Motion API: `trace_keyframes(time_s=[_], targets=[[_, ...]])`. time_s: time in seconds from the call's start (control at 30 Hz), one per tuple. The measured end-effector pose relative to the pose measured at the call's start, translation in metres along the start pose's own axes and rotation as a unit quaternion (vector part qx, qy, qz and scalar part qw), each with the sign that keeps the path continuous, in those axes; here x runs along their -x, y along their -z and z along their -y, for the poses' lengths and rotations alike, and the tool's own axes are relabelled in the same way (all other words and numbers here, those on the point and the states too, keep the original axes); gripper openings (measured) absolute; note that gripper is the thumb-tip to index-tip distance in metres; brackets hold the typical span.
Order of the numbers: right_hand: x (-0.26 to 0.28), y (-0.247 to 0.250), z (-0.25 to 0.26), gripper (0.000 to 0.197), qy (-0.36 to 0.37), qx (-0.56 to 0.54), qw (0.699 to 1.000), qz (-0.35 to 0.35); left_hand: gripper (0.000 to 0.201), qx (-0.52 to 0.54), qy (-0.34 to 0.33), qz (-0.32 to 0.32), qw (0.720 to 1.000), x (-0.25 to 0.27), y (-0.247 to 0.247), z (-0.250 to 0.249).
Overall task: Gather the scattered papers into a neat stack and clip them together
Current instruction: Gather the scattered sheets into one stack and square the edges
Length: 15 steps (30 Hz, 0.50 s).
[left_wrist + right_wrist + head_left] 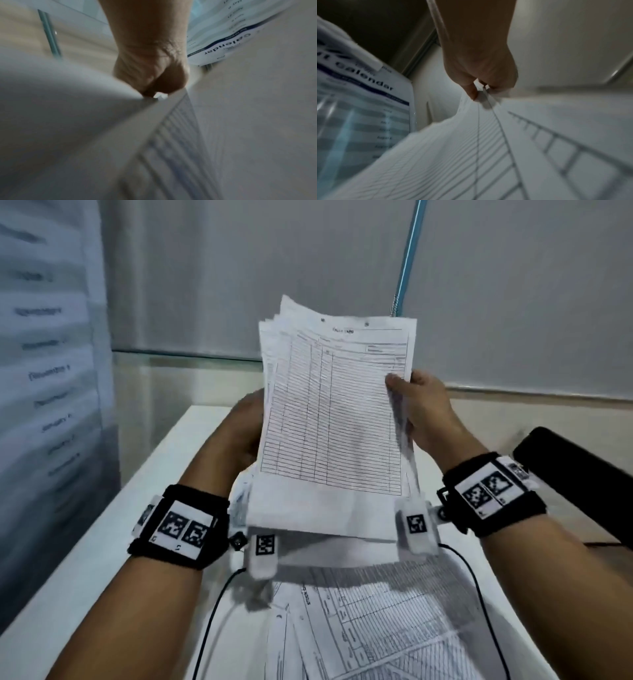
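I hold a bundle of printed forms (335, 412) upright above the white table (102, 542), its sheets unevenly fanned at the top left. My left hand (246, 426) grips the bundle's left edge, mostly hidden behind the sheets; in the left wrist view the left hand (150, 75) curls onto the paper edge (171, 108). My right hand (424, 409) pinches the right edge, thumb on the front sheet; in the right wrist view the right hand (481, 83) pinches the sheets (488, 135). More forms (370, 621) lie scattered flat on the table below. No clip is in view.
A calendar sheet (44, 364) hangs on the left wall, also seen as the calendar (359, 108). A black object (575, 470) lies at the table's right. A light blue rod (411, 258) leans at the back wall. Thin black cables (215, 604) run from my wrists.
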State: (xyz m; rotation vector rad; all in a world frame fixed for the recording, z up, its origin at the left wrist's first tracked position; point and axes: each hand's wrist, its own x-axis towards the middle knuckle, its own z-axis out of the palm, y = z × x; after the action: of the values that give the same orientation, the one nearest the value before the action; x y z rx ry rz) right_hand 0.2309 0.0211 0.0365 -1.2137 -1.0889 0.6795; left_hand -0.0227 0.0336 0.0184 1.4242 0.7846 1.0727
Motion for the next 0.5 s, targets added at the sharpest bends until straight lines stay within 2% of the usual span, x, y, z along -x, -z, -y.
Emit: trace_keyframes(time_s=[0.03,0.1,0.17,0.23,0.3,0.33,0.4,0.5], targets=[[0.002,0.000,-0.002,0.013,0.013,0.022,0.999,-0.022,0.051,0.038,-0.008,0.020,0.999,-0.003,0.000,-0.003],[0.006,-0.001,-0.003,0.024,0.068,0.056,0.994,-0.068,0.062,0.082,-0.025,0.030,0.996,-0.005,0.000,-0.003],[0.016,-0.004,0.001,0.029,0.150,0.097,0.980,-0.092,0.059,-0.024,-0.083,-0.017,0.996,-0.007,-0.006,-0.004],[0.030,-0.010,0.006,0.012,0.228,0.090,0.968,-0.056,0.054,-0.145,-0.144,-0.103,0.973,-0.008,-0.013,-0.002],[0.043,-0.011,0.008,0.042,0.272,0.039,0.961,-0.022,0.052,-0.161,-0.181,-0.150,0.959,-0.010,-0.012,0.000],[0.046,-0.009,0.005,0.057,0.282,0.019,0.959,-0.024,0.054,-0.141,-0.187,-0.139,0.962,-0.012,-0.009,0.001],[0.046,-0.003,-0.004,0.073,0.254,0.008,0.966,-0.038,0.061,-0.101,-0.171,-0.098,0.975,-0.014,0.004,0.006],[0.037,0.008,-0.026,0.070,0.098,-0.033,0.995,-0.006,0.060,-0.065,-0.113,-0.058,0.990,-0.020,0.015,0.025]])
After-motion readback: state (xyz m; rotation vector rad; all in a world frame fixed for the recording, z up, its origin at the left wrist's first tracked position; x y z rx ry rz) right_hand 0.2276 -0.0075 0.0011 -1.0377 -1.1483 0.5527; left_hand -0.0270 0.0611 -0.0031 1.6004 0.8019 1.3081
